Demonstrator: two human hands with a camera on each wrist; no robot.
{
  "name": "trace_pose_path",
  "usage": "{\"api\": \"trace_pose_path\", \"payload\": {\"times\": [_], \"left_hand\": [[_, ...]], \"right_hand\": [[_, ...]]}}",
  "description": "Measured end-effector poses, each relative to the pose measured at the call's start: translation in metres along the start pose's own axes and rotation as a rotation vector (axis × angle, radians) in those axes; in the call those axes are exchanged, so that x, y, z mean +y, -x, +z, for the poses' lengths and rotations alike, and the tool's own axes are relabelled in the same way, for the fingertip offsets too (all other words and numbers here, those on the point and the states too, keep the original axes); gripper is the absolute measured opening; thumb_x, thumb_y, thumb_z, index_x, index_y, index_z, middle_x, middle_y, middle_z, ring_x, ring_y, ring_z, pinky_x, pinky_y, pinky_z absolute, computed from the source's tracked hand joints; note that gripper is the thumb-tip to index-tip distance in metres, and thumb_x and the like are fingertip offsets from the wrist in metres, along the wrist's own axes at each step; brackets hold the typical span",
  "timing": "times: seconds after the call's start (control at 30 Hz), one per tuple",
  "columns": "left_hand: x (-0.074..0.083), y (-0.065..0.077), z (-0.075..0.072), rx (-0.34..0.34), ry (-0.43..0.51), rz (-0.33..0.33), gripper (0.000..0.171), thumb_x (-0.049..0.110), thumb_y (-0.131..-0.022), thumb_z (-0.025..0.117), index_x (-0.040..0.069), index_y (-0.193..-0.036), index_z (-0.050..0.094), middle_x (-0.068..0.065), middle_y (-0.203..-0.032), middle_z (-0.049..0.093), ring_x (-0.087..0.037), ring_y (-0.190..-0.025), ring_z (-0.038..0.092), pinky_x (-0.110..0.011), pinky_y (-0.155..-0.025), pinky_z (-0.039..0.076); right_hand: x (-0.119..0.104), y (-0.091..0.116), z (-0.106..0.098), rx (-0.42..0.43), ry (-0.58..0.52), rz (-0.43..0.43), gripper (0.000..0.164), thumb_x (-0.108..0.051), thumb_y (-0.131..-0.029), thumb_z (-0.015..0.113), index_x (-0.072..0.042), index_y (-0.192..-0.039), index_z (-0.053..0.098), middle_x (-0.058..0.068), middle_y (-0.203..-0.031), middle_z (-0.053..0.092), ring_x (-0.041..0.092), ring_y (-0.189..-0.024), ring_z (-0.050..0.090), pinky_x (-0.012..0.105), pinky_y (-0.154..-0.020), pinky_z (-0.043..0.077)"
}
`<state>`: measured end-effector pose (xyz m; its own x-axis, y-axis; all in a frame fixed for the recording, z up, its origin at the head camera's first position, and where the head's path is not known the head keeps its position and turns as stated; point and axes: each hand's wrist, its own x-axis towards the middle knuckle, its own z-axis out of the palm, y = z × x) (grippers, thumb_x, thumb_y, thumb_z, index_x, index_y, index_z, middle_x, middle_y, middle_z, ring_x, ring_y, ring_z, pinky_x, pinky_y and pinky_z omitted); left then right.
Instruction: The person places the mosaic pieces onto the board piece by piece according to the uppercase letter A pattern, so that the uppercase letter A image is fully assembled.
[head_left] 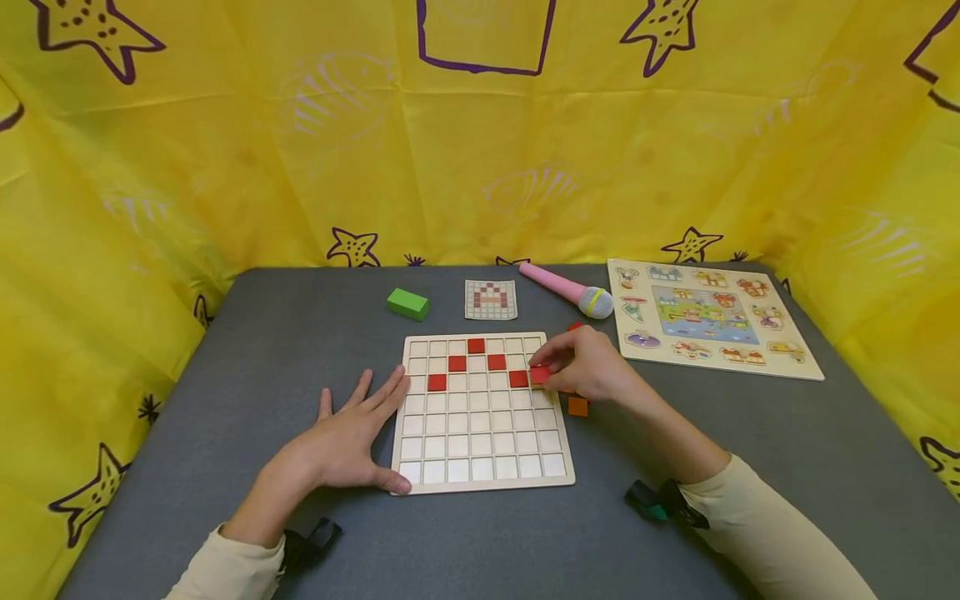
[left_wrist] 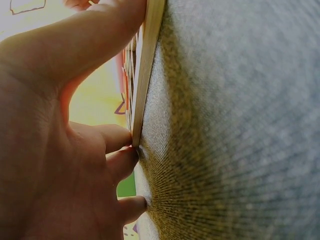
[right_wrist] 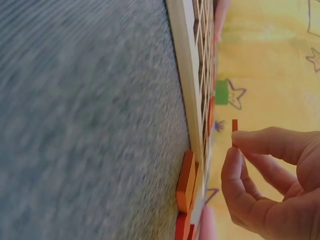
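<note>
A wooden grid board [head_left: 480, 423] lies on the table, with several red tiles [head_left: 476, 345] set in its upper cells. My right hand [head_left: 588, 362] pinches a red square tile [right_wrist: 235, 123] between thumb and fingertips, over the board's right side. In the right wrist view, that tile is on edge and raised off the board. With fingers spread, my left hand [head_left: 345, 442] rests at the board's left edge, its thumb at the near corner. Loose orange and red tiles [head_left: 577, 407] lie just right of the board, partly hidden under the right hand.
Behind the board lies a small pattern card [head_left: 491, 300] with a red grid design. A green block [head_left: 408, 303] sits to its left, a pink toy microphone [head_left: 555, 283] to its right. A wooden picture puzzle [head_left: 716, 317] takes up the back right. Yellow cloth surrounds the table.
</note>
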<state>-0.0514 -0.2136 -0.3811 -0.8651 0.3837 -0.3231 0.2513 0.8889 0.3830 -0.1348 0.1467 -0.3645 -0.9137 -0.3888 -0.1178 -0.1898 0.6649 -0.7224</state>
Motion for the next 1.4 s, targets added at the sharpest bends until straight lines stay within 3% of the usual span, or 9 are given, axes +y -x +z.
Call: {"api": "trace_pose_path", "payload": {"times": [0.6, 1.4], "left_hand": [[-0.001, -0.002, 0.001, -0.01, -0.001, -0.013, 0.14, 0.075, -0.063, 0.086, 0.021, -0.169, 0.013, 0.001, -0.178, 0.002, -0.048, -0.16, -0.001, -0.089, -0.106, -0.005], [-0.002, -0.001, 0.0, 0.002, 0.01, 0.01, 0.14, 0.076, -0.063, 0.085, 0.02, -0.169, 0.014, 0.0, -0.178, 0.003, -0.049, -0.16, 0.0, -0.09, -0.105, -0.004]], "right_hand": [[-0.012, -0.003, 0.013, -0.046, -0.069, 0.057, 0.026, -0.003, -0.078, 0.087, -0.015, -0.1, 0.084, 0.002, -0.092, 0.075, 0.019, -0.085, 0.064, 0.031, -0.073, 0.054], [-0.012, -0.002, 0.021, -0.107, -0.103, 0.044, 0.029, 0.004, -0.075, 0.085, -0.012, -0.099, 0.083, 0.002, -0.089, 0.076, 0.015, -0.08, 0.067, 0.03, -0.074, 0.057]]}}
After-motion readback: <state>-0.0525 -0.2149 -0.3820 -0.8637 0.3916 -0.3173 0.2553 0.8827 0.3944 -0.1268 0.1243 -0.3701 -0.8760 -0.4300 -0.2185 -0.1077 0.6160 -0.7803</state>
